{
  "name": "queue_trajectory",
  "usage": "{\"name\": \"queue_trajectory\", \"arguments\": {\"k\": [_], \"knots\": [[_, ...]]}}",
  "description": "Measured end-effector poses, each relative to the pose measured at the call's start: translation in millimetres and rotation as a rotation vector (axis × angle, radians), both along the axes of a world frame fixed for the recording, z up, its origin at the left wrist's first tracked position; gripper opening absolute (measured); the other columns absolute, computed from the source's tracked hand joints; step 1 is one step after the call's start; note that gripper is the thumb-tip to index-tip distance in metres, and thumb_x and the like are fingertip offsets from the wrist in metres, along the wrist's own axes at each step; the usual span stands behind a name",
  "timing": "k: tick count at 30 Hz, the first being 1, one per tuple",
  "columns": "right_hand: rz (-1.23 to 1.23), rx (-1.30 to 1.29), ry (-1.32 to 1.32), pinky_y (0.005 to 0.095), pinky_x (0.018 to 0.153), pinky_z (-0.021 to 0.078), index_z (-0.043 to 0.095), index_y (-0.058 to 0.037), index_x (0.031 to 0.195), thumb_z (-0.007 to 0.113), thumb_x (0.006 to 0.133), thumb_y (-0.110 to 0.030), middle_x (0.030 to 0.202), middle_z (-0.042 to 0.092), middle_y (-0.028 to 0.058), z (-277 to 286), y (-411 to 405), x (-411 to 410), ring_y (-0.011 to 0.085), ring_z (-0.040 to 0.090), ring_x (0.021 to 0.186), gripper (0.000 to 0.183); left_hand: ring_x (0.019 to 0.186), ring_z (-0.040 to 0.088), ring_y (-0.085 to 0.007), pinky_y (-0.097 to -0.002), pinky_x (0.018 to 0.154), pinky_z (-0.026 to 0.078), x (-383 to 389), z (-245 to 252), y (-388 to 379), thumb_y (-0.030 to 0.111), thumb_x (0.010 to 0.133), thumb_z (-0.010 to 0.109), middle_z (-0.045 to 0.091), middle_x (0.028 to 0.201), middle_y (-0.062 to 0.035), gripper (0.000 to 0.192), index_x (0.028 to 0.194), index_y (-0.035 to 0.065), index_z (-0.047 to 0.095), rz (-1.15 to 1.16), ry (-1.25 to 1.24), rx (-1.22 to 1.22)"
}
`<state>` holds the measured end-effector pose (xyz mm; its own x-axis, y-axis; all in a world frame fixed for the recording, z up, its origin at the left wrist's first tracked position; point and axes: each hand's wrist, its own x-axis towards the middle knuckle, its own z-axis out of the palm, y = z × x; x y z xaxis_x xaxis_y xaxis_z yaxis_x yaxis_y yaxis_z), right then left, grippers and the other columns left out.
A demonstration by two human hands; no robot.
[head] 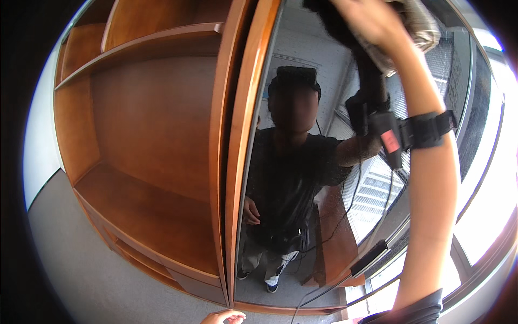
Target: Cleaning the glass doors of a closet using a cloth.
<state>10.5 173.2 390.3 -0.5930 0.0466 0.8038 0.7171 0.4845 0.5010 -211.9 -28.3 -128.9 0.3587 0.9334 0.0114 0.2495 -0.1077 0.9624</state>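
Observation:
My right hand is raised to the top of the view and presses a crumpled grey-brown cloth against a dark, glossy glass panel. Part of the cloth hides behind the hand and wrist. Around my right forearm runs a black strap carrying a small black device with a red patch. Only part of my left hand shows at the bottom edge, low by the panel's foot. Its fingers are loosely bent, with nothing visible in them. The panel reflects a person in dark clothing with one arm raised.
Left of the glass stands an open wooden cabinet with shelves, beside the panel's wooden frame. Thin cables hang before the panel's lower right. Bright windows lie on the right. Grey carpet covers the floor.

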Motion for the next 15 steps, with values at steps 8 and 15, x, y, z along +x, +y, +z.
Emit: {"name": "queue_trajectory", "arguments": {"k": [8, 15], "knots": [[-0.049, 0.152, -0.256, 0.0438, 0.108, 0.0315, 0.041, -0.013, 0.14, 0.053, 0.083, -0.032, 0.147, 0.033, 0.0179, -168.9, -26.9, -16.2, 0.0333, 0.036, 0.134, 0.06, 0.085, 0.064, -0.0174, -0.029, 0.073, 0.05, 7.6, 16.8, 16.3, 0.015, 0.092, 0.058, 0.067, 0.092, -0.0098, 0.016, 0.102, 0.0043, 0.063, -0.144, 0.02, 0.11], [-0.287, 0.101, -0.547, 0.0386, 0.108, 0.0347, 0.044, -0.0081, 0.137, 0.05, 0.087, -0.02, 0.144, 0.038, 0.0149, -270.5, -60.9, 81.4, 0.028, 0.038, 0.133, 0.052, 0.084, 0.065, -0.0175, -0.0288, 0.072, 0.051, 21.0, 24.3, 32.9, 0.014, 0.091, 0.059, 0.067, 0.091, -0.0094, 0.014, 0.101, 0.0045, 0.064, -0.302, 0.052, 0.199]]}}
